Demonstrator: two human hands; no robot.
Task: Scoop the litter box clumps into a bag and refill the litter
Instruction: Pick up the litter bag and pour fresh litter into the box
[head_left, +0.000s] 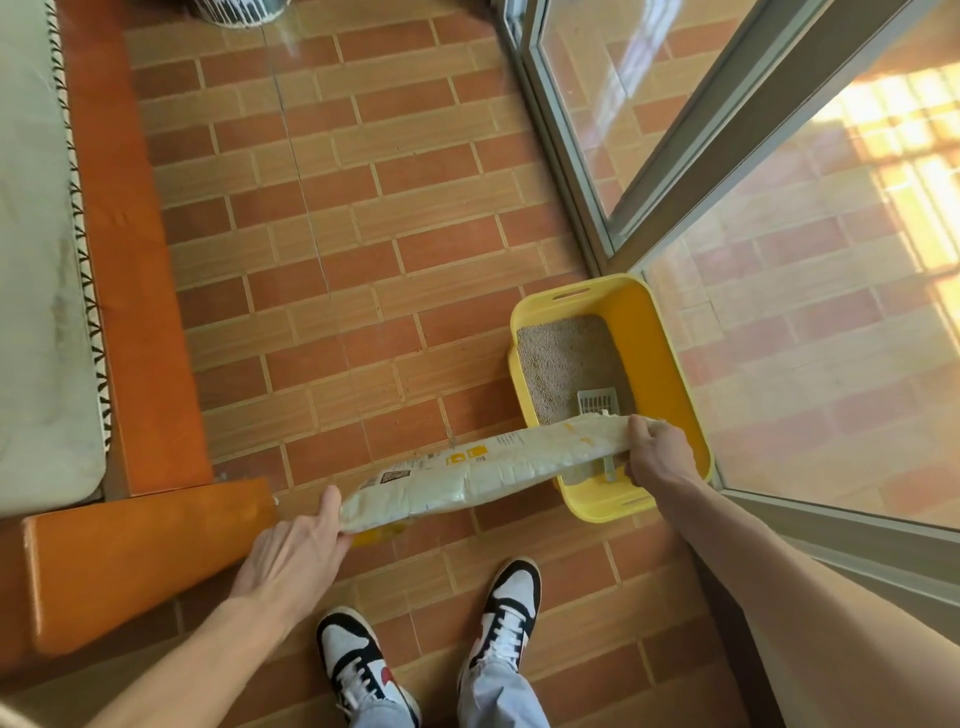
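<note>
Your left hand (296, 540) grips the bottom and your right hand (657, 449) the mouth of the bag (483, 470) held over the box (660, 332); it's likely heavy, limp and sagging, so support both ends.

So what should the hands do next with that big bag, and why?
Probably lift the left hand a little, so the litter bag tips down toward the right hand. That end already hangs over the yellow litter box, the bag lies nearly level, and no litter seems to be pouring. A grey scoop sits under the spot, so pour slowly.
</note>
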